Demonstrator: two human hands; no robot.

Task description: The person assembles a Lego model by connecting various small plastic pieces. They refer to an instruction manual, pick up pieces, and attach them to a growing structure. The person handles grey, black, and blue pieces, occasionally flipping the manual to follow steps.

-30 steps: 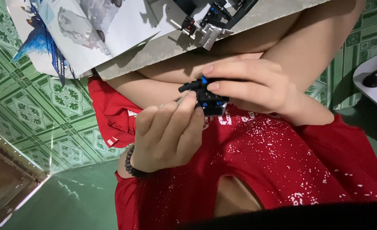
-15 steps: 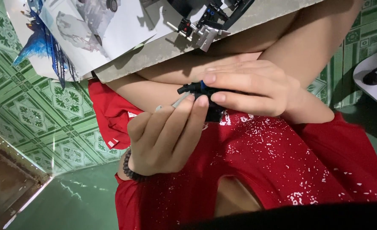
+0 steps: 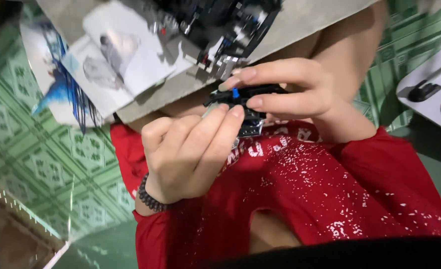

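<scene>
Here, a person seated in a red garment works a small building-brick piece over the lap.
Right hand point(image 3: 285, 92): fingers closed around a small black brick assembly point(image 3: 245, 107) with a blue pin on top, held above the red shirt point(image 3: 330, 189).
Left hand point(image 3: 190, 149): fingers curled and pinched together at the assembly's near edge, seemingly gripping a thin pale part; the part itself is too small to make out. A dark bead bracelet point(image 3: 148, 197) sits at that wrist.
Where the piece is: in mid-air between both hands, just below the edge of a grey board point(image 3: 300, 22).
On the board: a larger black brick model point(image 3: 220, 25) and printed instruction sheets point(image 3: 116, 60).
Doing it well, by judgement: the right hand should hold steady while the left lines the small part up squarely and presses gently.
Surroundings: green patterned floor point(image 3: 26, 154); a white appliance point(image 3: 434, 94) at the right.
</scene>
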